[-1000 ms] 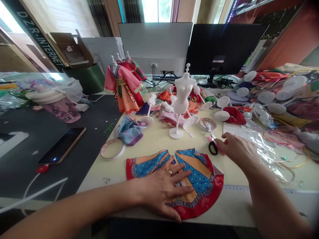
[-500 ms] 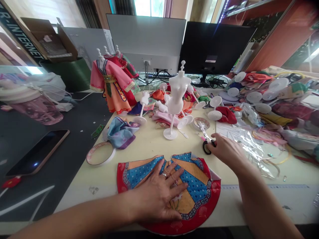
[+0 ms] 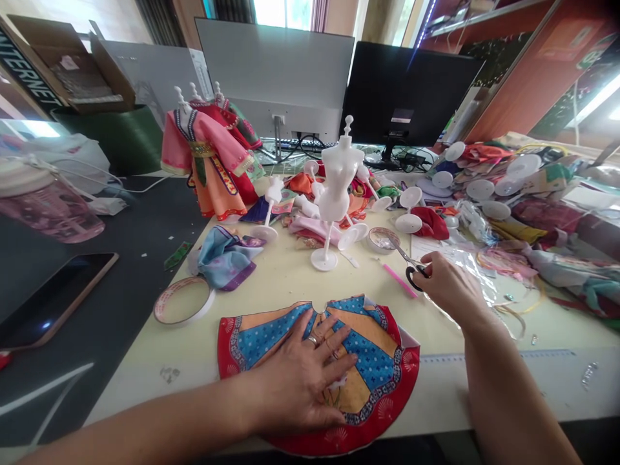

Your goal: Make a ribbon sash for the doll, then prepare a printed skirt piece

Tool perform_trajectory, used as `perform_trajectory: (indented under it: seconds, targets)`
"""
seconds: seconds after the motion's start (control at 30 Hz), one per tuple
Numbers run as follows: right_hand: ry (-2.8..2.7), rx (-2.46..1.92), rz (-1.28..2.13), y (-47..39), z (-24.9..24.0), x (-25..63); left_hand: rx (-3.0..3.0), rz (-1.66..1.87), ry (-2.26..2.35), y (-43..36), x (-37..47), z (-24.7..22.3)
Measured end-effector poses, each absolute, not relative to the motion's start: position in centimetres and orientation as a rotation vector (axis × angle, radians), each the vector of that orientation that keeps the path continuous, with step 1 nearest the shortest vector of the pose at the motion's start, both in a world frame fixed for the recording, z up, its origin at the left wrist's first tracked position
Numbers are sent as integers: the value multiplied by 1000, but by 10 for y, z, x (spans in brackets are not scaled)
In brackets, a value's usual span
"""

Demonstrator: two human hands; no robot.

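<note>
My left hand [image 3: 310,368] lies flat with spread fingers on a semicircular printed fabric piece [image 3: 382,342] in blue, orange and red, covering part of it. Rings show on its fingers. Above the fabric's right side, my right hand [image 3: 450,284] grips the black handles of a pair of scissors [image 3: 411,266]; the blades point away toward a roll of tape [image 3: 383,240]. A pink pen-like stick [image 3: 400,281] lies just left of the scissors. Behind the fabric stands a white miniature dress form [image 3: 335,181].
Another tape roll [image 3: 159,310] and a blue-purple cloth [image 3: 227,258] lie at left. Dressed miniature forms [image 3: 208,155] stand behind them. A phone [image 3: 58,297] rests on the dark surface. Heaped fabrics and white stands [image 3: 523,194] fill the right side. Two monitors [image 3: 276,71] are at the back.
My right hand has shifted the scissors to the right, uncovering the pink stick. The left hand stays on the fabric. The whole view has shifted slightly.
</note>
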State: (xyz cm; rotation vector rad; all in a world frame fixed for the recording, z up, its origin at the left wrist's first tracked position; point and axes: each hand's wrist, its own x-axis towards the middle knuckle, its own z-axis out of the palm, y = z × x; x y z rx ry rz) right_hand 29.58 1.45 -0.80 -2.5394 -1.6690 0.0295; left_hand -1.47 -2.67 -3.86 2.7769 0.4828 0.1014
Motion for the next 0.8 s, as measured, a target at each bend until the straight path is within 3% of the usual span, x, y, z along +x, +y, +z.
perform_trajectory:
  seconds: [0.43,0.8]
  targets:
    - [-1908,-2381,-217,13,-12,274,2745,84,470,-27,-16,-39]
    - [-2079,-2121,-234,22,-32,256,2790,103,485,-25,-14,-39]
